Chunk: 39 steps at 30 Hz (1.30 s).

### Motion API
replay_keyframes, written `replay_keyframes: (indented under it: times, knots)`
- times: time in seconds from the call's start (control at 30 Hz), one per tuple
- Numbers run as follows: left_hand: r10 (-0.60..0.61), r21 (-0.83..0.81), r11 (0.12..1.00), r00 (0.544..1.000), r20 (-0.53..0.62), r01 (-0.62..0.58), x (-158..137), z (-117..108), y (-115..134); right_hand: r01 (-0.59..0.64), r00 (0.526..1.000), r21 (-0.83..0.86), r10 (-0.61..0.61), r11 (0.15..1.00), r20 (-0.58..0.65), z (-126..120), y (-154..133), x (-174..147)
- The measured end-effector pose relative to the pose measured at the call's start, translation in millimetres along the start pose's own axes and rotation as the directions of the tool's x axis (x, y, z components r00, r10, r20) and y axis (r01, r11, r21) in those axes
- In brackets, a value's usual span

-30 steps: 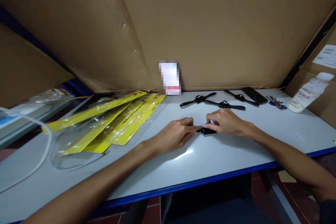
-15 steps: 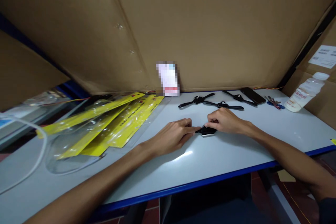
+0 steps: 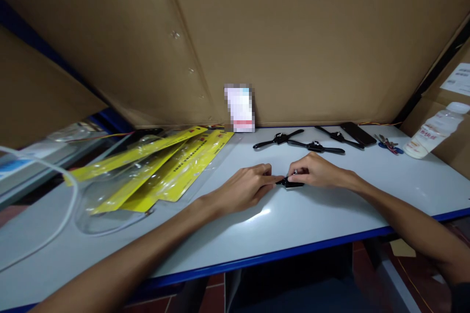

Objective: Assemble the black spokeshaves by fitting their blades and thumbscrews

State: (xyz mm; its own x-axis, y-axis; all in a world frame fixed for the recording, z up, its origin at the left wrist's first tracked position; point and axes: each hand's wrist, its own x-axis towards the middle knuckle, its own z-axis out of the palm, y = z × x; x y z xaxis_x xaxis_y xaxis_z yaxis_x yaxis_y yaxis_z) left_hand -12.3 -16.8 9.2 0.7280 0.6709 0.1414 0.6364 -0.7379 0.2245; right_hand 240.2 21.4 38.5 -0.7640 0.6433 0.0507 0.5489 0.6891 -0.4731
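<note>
A black spokeshave (image 3: pixel 294 184) lies low over the table in front of me, partly covered by both hands. My left hand (image 3: pixel 247 187) is closed around its left handle, index finger stretched along toward the body. With bent fingers, my right hand (image 3: pixel 316 170) pinches at the top of the body; the small part under the fingertips is hidden, as is the right handle. Just behind lie three more spokeshaves: a left one (image 3: pixel 279 139), a middle one (image 3: pixel 316 147) and a right one (image 3: pixel 338 136).
Yellow cards in clear plastic packaging (image 3: pixel 183 168) cover the table's left, beside a white cable (image 3: pixel 71 205). A blurred-out phone-like screen (image 3: pixel 241 107) leans on the cardboard wall (image 3: pixel 301 39). At right are a dark phone (image 3: pixel 358 134), keys (image 3: pixel 389 145) and a bottle (image 3: pixel 433 134).
The view has shifted slightly, so things on the table appear a little further right. Both hands keep their places on the spokeshave, with the right fingers slightly changed in pose.
</note>
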Motion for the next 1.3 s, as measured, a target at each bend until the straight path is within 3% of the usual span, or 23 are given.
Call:
replay_keyframes:
  times: [0.13,0.27,0.43,0.6,0.83,0.93,1.17,1.3]
  knots:
    - [-0.004,-0.008,1.000,1.000,-0.006,0.004,-0.1,-0.3,-0.2,-0.038,0.997,-0.091,0.032,0.995,-0.069,2.8,0.1,0.5]
    - [0.005,-0.006,1.000,1.000,-0.017,-0.005,0.5,-0.5,0.7,0.011,1.000,-0.026,-0.010,1.000,0.018,2.5,-1.6,0.7]
    - [-0.006,0.006,1.000,1.000,-0.017,0.006,0.6,0.0,0.3,-0.112,0.990,-0.143,0.097,0.983,-0.105,1.8,-1.9,0.9]
    - [0.000,0.010,1.000,1.000,-0.008,0.000,0.2,-0.4,0.1,-0.033,0.999,-0.106,0.034,0.994,0.009,4.2,-1.0,2.0]
    - [-0.026,0.020,0.999,1.000,0.014,0.026,0.9,-0.2,0.7,-0.177,0.980,-0.211,0.151,0.961,-0.131,6.3,0.6,3.1]
    - [-0.013,0.023,1.000,1.000,0.012,0.012,1.0,-0.3,0.8,-0.137,0.986,-0.249,0.108,0.959,-0.125,4.4,-0.3,0.3]
    - [-0.009,-0.003,1.000,1.000,0.005,0.009,0.3,-0.7,0.2,0.049,0.995,-0.357,-0.013,0.933,0.103,-1.9,-14.0,-7.2]
    - [0.013,-0.020,1.000,1.000,-0.013,-0.014,0.1,0.1,-1.9,0.026,0.997,-0.414,0.006,0.910,0.077,3.2,-18.6,-2.8]
